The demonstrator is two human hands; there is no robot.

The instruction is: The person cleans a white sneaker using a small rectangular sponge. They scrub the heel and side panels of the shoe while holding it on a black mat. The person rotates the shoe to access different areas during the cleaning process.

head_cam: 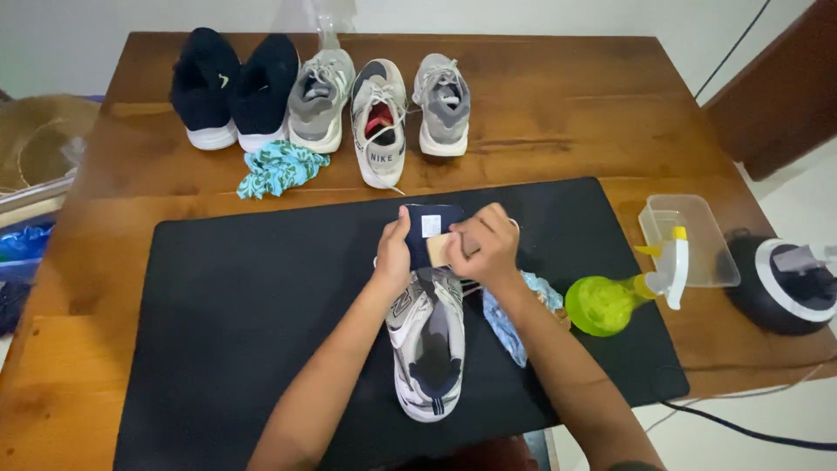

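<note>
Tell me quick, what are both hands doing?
Left hand: closed on the dark tongue of the sneaker.
Right hand: closed on a small tan block, pressed to the tongue.

Soft, even indoor light is filling the scene, and it is quite bright. A pale glare is lying on the wooden counter (pixel 567 96) near the far edge. The black mat (pixel 244 296) is staying dull, swallowing shadows. The wide lens is bending the counter edges outward. The corners are looking slightly soft, while the centre is staying sharp.
</note>
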